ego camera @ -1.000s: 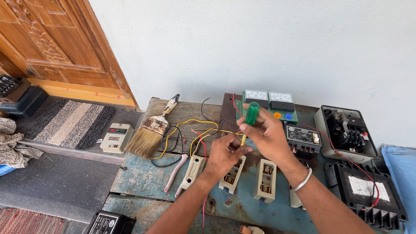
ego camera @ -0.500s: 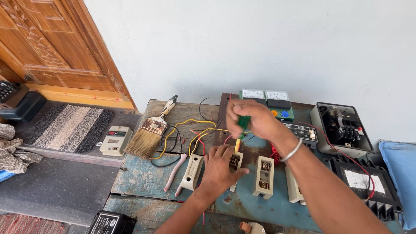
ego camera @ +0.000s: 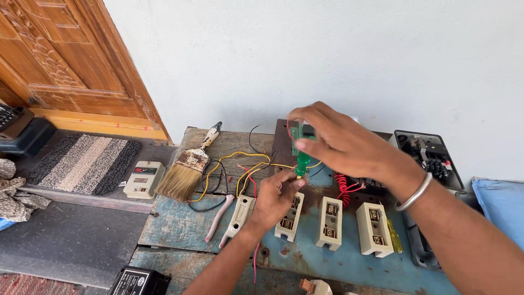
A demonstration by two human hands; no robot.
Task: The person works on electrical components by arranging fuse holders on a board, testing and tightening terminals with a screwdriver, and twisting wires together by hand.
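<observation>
My right hand point(ego camera: 341, 143) grips a green-handled screwdriver point(ego camera: 301, 155), pointed down at a cream fuse holder point(ego camera: 290, 217) on a worn blue board point(ego camera: 349, 257). My left hand point(ego camera: 274, 199) rests on that fuse holder, fingers pinched at its top by the screwdriver tip, among yellow and red wires point(ego camera: 245, 169). Two more cream fuse holders point(ego camera: 331, 222) point(ego camera: 374, 229) stand in a row to the right, and another point(ego camera: 240, 213) lies to the left.
A paint brush point(ego camera: 188, 164) and pink-handled pliers point(ego camera: 217, 218) lie on the board's left part. A yellow screwdriver point(ego camera: 394, 235) lies by the rightmost holder. An open black switch box point(ego camera: 431, 158) sits at the right, a cream meter point(ego camera: 143, 179) on the floor, a wooden door point(ego camera: 71, 60) behind.
The view has moved closer. My right hand has brought the green screwdriver down to the fuse holder, and my left hand has closed in on the holder's top.
</observation>
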